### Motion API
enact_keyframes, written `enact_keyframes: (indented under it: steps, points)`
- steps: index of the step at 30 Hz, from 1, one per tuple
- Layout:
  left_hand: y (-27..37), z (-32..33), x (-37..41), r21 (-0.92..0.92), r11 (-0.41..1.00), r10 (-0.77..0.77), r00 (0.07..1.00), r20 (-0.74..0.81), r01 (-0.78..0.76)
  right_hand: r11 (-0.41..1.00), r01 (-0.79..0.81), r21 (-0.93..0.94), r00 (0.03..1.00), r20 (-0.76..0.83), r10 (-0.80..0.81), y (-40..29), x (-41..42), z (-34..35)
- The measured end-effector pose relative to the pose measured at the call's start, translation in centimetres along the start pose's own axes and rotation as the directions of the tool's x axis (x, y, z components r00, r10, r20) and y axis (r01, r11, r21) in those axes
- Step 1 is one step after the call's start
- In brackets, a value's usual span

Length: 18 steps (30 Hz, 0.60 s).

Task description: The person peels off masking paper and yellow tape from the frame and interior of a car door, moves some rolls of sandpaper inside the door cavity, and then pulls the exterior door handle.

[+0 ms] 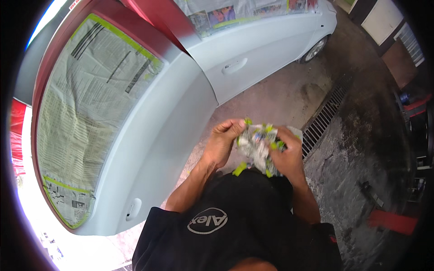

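A crumpled wad of newspaper with strips of yellow-green masking tape (259, 145) is between my hands, in front of my dark shirt. My left hand (225, 140) pinches tape at the wad's upper left edge between thumb and fingers. On the other side, my right hand (287, 150) grips the crumpled paper, slightly blurred. A loose tape strip (240, 169) hangs at the wad's lower left. To my left stands a car door (159, 135) in pale grey-white, its window covered by newspaper (91, 101) edged with the same tape.
A second pale door (261, 57) adjoins at the top, near a car wheel (315, 49). A metal drain grate (325, 115) crosses the stained concrete floor (339, 193) on the right. A red object (393, 221) lies at lower right, beside a dark tool-like item (371, 194).
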<state>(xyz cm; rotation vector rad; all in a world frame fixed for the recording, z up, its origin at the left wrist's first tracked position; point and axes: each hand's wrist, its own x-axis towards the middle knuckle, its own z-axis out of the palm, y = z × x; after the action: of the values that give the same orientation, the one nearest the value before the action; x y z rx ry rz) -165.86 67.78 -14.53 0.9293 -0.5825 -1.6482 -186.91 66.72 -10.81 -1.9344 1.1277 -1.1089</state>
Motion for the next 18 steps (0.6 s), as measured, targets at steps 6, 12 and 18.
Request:
enact_keyframes:
  steps: [6, 12, 18]
  points:
    - [-1.1, 6.5, 2.3, 0.564, 0.719, 0.405, 0.905, 0.134, -0.405, 0.984, -0.12, 0.135, 0.99, -0.064, 0.13, 4.4, 4.2, -2.1]
    - [-2.5, 6.5, 5.2, 0.691, 0.527, 0.525, 0.829, 0.193, -0.494, 0.955, -0.191, 0.226, 0.971, 0.183, 0.151, 6.4, 6.1, -2.1]
    - [-2.0, 5.6, 6.2, 0.725, 0.376, 0.721, 0.674, 0.162, -0.577, 0.903, -0.328, 0.277, 0.899, 0.387, 0.208, 3.7, 7.4, -2.3]
